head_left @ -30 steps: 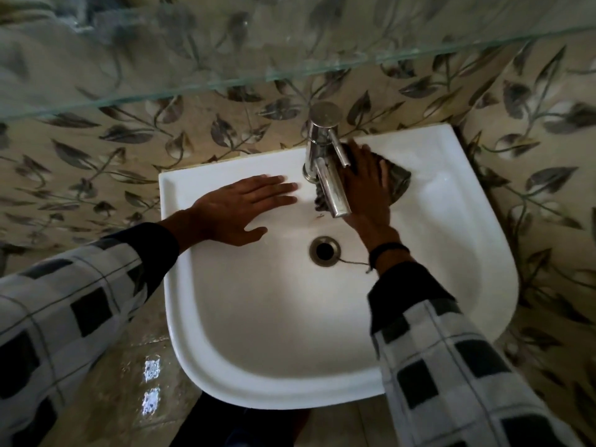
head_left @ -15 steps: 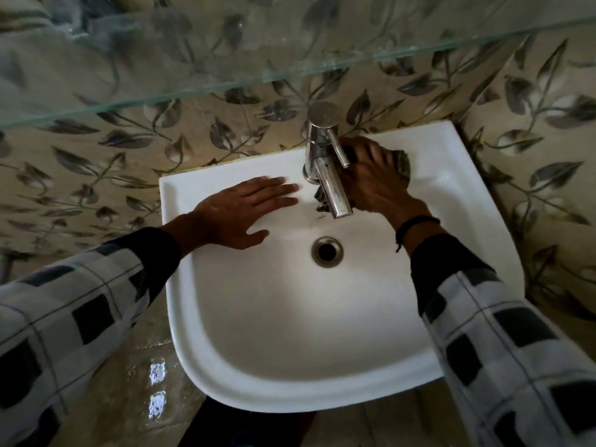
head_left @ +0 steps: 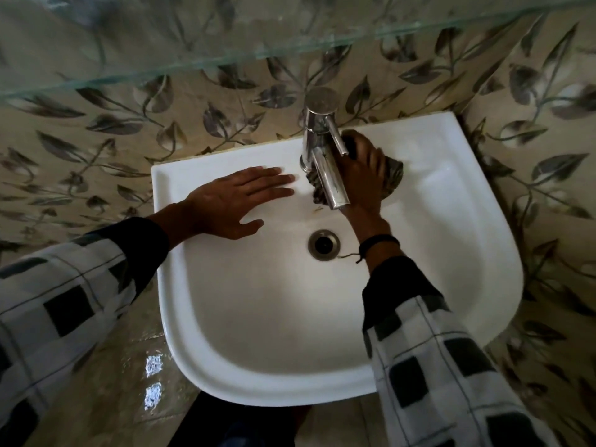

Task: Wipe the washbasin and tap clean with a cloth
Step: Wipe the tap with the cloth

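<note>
Cloth (head_left: 394,177), dark, mottled and bunched, sits at the white washbasin's (head_left: 451,201) back edge beside the chrome tap (head_left: 326,166), clutched under right hand (head_left: 361,183); left hand (head_left: 232,201) lies flat, unclenched.

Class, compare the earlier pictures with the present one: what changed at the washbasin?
The right hand, holding the cloth against the ledge right of the tap, swung its forearm out to the right, then back. The left hand stayed flat on the washbasin; nothing let go.

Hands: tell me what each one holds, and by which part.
The right hand grips the bunched cloth by its middle, edges sticking out both sides. The left hand lies flat on the washbasin, holding nothing.
</note>
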A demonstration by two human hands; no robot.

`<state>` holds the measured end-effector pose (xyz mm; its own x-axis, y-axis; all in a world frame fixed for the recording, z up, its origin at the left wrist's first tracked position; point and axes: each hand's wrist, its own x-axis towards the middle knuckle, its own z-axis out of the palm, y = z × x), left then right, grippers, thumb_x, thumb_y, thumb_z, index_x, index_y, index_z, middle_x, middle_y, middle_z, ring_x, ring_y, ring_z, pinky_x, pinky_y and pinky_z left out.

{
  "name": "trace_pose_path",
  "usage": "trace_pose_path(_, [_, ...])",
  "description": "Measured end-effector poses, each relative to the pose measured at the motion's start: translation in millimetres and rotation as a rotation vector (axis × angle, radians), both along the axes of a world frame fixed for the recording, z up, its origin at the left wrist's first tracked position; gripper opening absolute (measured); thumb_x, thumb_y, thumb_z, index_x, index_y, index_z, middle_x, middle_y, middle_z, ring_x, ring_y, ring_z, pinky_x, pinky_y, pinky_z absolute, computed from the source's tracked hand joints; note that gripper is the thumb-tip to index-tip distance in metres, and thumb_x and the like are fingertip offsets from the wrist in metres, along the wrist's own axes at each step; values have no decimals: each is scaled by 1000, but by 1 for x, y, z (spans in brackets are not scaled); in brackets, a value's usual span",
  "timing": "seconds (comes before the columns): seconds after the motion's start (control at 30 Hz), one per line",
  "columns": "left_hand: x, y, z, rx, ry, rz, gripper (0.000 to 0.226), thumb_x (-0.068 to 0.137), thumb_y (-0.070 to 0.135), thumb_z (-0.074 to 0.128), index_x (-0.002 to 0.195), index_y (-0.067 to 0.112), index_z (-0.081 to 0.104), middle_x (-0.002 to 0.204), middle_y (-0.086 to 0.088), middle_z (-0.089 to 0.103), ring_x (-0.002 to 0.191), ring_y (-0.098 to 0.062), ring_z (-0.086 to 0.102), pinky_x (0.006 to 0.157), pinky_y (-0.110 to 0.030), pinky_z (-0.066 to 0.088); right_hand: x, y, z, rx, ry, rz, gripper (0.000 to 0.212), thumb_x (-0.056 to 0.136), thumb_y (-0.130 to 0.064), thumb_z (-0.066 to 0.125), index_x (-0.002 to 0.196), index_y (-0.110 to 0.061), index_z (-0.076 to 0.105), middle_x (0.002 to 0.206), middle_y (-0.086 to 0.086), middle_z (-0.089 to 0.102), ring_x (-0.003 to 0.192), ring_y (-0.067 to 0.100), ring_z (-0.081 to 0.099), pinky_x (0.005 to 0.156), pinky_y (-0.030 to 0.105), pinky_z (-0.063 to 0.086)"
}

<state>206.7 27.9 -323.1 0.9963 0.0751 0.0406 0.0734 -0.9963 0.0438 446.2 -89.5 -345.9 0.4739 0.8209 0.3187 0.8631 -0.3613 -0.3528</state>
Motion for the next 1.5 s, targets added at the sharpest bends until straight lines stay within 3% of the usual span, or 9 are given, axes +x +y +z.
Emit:
trace_pose_path(0.1, [1,1,0,-14,-5,-3,75,91,30,64,157,14,30,167,-4,21,154,-23,17,123,-47,25,30,-14,1,13,-9,191,37,92,-33,61,129,-33,63,136,9,54,113,39,49,100,43,37])
trace_pose_path(0.2, [1,2,-1,-22,-6,-2,74,92,29,63,157,14,30,166,-4,21,154,-24,18,121,-49,28,50,-11,4,49,23,67,37,95,-29,56,130,-39,64,134,7,56,112,38,51,99,44,41])
trace_pose_path(0.47, [2,0,0,-11,-6,-10,74,91,29,64,156,12,32,166,-6,22,154,-24,18,123,-47,25,42,-25,-4,-92,-97,237,49,100,-36,42,148,-27,45,152,9,42,140,32,36,119,49,17])
trace_pose_path(0.63, [1,1,0,-12,-17,-9,74,91,29,63,156,13,32,166,-6,23,154,-24,18,124,-45,23,31,-4,-8,-72,-98,-163,55,101,-40,31,154,-29,36,162,-1,32,152,25,22,121,53,10])
trace_pose_path(0.83, [1,0,1,-21,-3,-15,73,91,29,63,156,12,32,166,-6,22,154,-24,18,124,-45,23,28,-19,-9,-141,-141,103,53,105,-40,29,156,-28,31,165,-5,25,153,19,17,123,48,6])
trace_pose_path(1.0, [0,2,2,-40,-1,-15,74,91,28,62,156,13,31,166,-5,21,154,-23,17,125,-45,23,29,-11,-9,-98,-107,-184,58,101,-39,25,156,-23,34,163,0,29,153,27,19,121,60,8])
trace_pose_path(1.1, [0,2,2,-29,0,-18,73,91,28,61,156,13,31,166,-5,21,155,-23,16,125,-43,21,-13,-13,-14,-137,-131,-94,67,95,-42,25,158,-19,28,166,4,20,154,30,12,121,62,0])
trace_pose_path(1.33, [1,0,2,-52,8,-13,73,91,28,62,156,12,31,166,-7,21,154,-24,17,123,-48,25,-43,-22,-17,216,-79,-79,66,89,-25,52,148,-4,33,150,23,45,142,44,38,112,72,24])
trace_pose_path(1.5, [0,-2,3,-208,-32,87,76,87,23,67,153,8,33,163,-9,27,153,-23,22,122,-45,29,-50,-21,-16,205,-2,-100,68,94,-33,49,153,-5,30,155,17,41,147,38,31,116,68,21])
